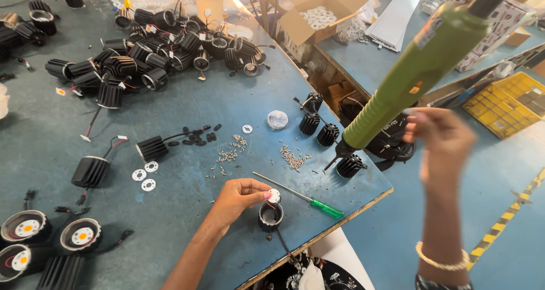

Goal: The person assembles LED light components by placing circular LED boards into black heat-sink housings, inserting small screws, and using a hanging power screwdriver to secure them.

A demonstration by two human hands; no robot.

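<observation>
Black ribbed metal lamp housing (270, 216), rigid: our left hand (241, 196) pinches its white disc (275, 196); right hand (440, 137), blurred, grips the green electric screwdriver (409, 77) above it.

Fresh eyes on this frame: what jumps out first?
The big green powered screwdriver hanging diagonally at upper right, with the right hand at its lower end. Next, the left hand at bottom centre, pressing a small white disc onto a black finned cylindrical lamp housing. Behind, a heap of similar black finned housings fills the blue table's far left.
</observation>
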